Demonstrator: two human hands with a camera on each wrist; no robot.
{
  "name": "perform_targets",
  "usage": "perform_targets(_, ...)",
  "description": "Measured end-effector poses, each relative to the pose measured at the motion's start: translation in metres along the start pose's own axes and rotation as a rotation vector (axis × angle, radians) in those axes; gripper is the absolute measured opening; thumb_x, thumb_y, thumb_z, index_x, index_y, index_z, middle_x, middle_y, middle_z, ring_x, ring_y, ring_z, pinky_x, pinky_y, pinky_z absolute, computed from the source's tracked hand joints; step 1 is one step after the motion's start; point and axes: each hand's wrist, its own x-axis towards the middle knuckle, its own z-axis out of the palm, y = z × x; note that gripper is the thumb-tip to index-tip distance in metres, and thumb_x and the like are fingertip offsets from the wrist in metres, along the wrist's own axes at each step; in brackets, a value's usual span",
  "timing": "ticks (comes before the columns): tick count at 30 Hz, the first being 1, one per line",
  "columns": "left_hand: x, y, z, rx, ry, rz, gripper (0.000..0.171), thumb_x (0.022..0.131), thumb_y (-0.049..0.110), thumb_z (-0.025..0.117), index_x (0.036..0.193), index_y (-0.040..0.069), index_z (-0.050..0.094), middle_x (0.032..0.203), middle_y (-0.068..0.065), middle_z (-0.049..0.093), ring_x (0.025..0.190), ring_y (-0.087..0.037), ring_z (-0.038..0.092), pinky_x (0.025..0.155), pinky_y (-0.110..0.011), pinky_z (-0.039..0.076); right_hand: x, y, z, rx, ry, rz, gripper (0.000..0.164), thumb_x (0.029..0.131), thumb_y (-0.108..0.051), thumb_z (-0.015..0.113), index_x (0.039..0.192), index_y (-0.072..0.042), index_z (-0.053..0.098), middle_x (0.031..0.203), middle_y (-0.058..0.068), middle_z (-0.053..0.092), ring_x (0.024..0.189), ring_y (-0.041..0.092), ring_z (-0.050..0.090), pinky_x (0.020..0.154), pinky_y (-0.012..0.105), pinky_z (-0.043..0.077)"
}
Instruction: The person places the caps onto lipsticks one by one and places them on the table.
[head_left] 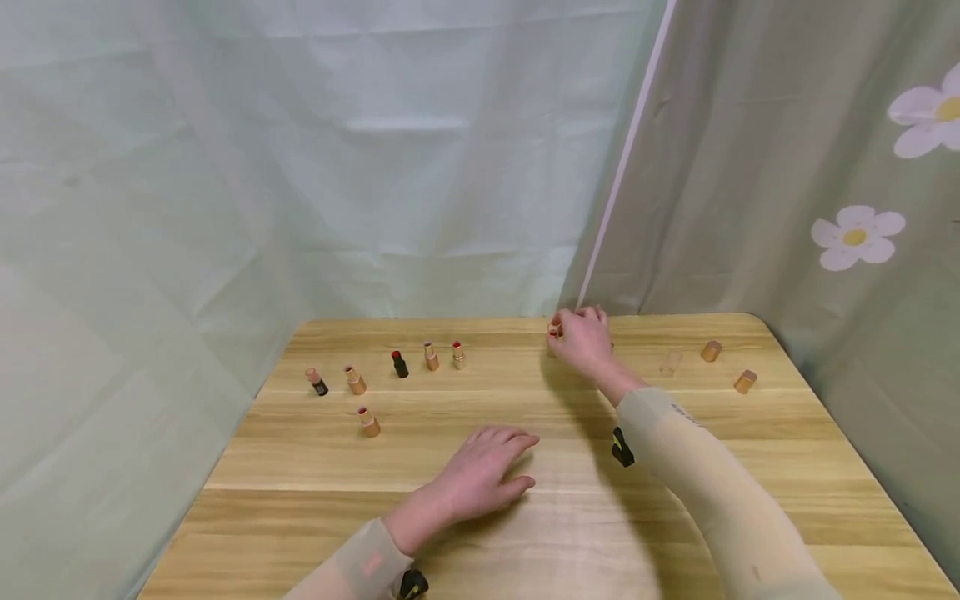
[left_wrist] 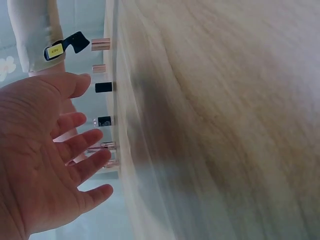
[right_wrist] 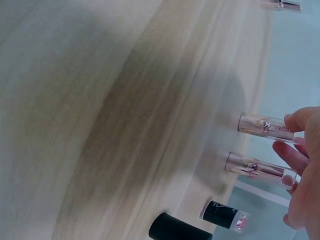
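Observation:
Toward the table's back edge, my right hand pinches the top of a lipstick with thumb and finger. This lipstick stands upright in the right wrist view, with a rose-gold base and a clear cap. A second clear-capped lipstick stands just beside it, close to my other fingers. My left hand hovers low over the near middle of the table, palm inward, fingers loosely spread and holding nothing. In the left wrist view the left palm shows bare.
Uncapped lipsticks stand at the left, among them a black one and a rose-gold one. On the right are copper caps and a clear cap. A black cap stands near the right hand. Curtains hang behind the table.

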Motion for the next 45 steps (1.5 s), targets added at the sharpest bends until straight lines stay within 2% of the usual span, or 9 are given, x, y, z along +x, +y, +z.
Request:
perform_targets(7, -0.002, -0.002, 0.001, -0.047, 0.006, -0.012, 0.057, 0.1, 0.038, 0.067, 0.15, 0.015, 0.051, 0.147, 0.0, 0.054, 0.136, -0.022, 0.048, 0.115, -0.047, 0.035, 0.0, -0.001, 0.001, -0.039, 0.011, -0.008, 0.041, 0.092, -0.032, 0.074, 0.128, -0.012, 0.067, 0.132, 0.01, 0.066, 0.137, 0.04, 0.04, 0.12, 0.062, 0.008)
perform_targets(11, 0.0, -0.002, 0.001, -0.044, 0.016, -0.01, 0.059, 0.1, 0.039, 0.067, 0.151, 0.015, 0.05, 0.148, -0.001, 0.053, 0.136, -0.023, 0.048, 0.115, -0.048, 0.035, -0.002, 0.001, -0.011, -0.021, 0.04, -0.009, 0.044, 0.093, -0.034, 0.073, 0.131, -0.013, 0.067, 0.133, 0.012, 0.066, 0.139, 0.04, 0.038, 0.12, 0.062, 0.007)
perform_targets(15, 0.003, -0.002, -0.002, -0.02, 0.038, -0.016, 0.064, 0.098, 0.039, 0.068, 0.153, 0.014, 0.047, 0.151, -0.005, 0.051, 0.137, -0.025, 0.047, 0.116, -0.049, 0.034, -0.007, 0.009, -0.033, 0.02, 0.062, -0.004, 0.044, 0.093, -0.033, 0.072, 0.132, -0.012, 0.066, 0.133, 0.011, 0.066, 0.14, 0.04, 0.037, 0.12, 0.061, 0.006)
perform_targets(20, 0.013, -0.002, -0.011, 0.05, 0.054, -0.014, 0.072, 0.098, 0.041, 0.068, 0.158, 0.014, 0.039, 0.158, -0.01, 0.043, 0.143, -0.029, 0.041, 0.118, -0.054, 0.028, -0.019, 0.033, -0.062, 0.11, 0.071, 0.048, 0.049, 0.093, -0.03, 0.072, 0.136, -0.01, 0.063, 0.141, 0.012, 0.061, 0.142, 0.044, 0.033, 0.119, 0.063, 0.008)
perform_targets(24, 0.026, -0.004, -0.02, 0.116, 0.089, 0.006, 0.073, 0.099, 0.041, 0.068, 0.16, 0.016, 0.036, 0.16, -0.01, 0.04, 0.144, -0.031, 0.04, 0.118, -0.055, 0.028, -0.034, 0.058, -0.079, 0.163, 0.089, 0.078, 0.05, 0.094, -0.029, 0.072, 0.138, -0.007, 0.06, 0.142, 0.016, 0.059, 0.141, 0.047, 0.031, 0.117, 0.064, 0.012)
perform_targets(33, 0.048, -0.003, -0.03, 0.133, 0.125, 0.011, 0.076, 0.098, 0.043, 0.067, 0.161, 0.019, 0.033, 0.163, -0.008, 0.035, 0.147, -0.03, 0.035, 0.119, -0.054, 0.026, -0.071, 0.098, -0.109, 0.188, 0.101, 0.103, 0.051, 0.099, -0.025, 0.068, 0.141, 0.001, 0.055, 0.142, 0.024, 0.055, 0.137, 0.05, 0.033, 0.11, 0.065, 0.027)
perform_targets(39, 0.066, 0.005, -0.035, 0.14, 0.103, 0.035, 0.077, 0.099, 0.047, 0.064, 0.162, 0.019, 0.03, 0.164, -0.008, 0.032, 0.149, -0.03, 0.032, 0.121, -0.054, 0.023, -0.087, 0.125, -0.11, 0.222, 0.063, 0.148, 0.062, 0.1, -0.036, 0.065, 0.147, 0.003, 0.048, 0.142, 0.026, 0.052, 0.13, 0.048, 0.041, 0.104, 0.064, 0.036)
perform_targets(45, 0.088, 0.016, -0.037, 0.14, 0.042, 0.051, 0.078, 0.099, 0.048, 0.064, 0.163, 0.022, 0.028, 0.166, -0.007, 0.028, 0.151, -0.029, 0.027, 0.122, -0.054, 0.018, -0.1, 0.142, -0.095, 0.286, -0.02, 0.205, 0.07, 0.101, -0.04, 0.064, 0.151, 0.003, 0.041, 0.145, 0.028, 0.05, 0.128, 0.05, 0.047, 0.102, 0.064, 0.038)
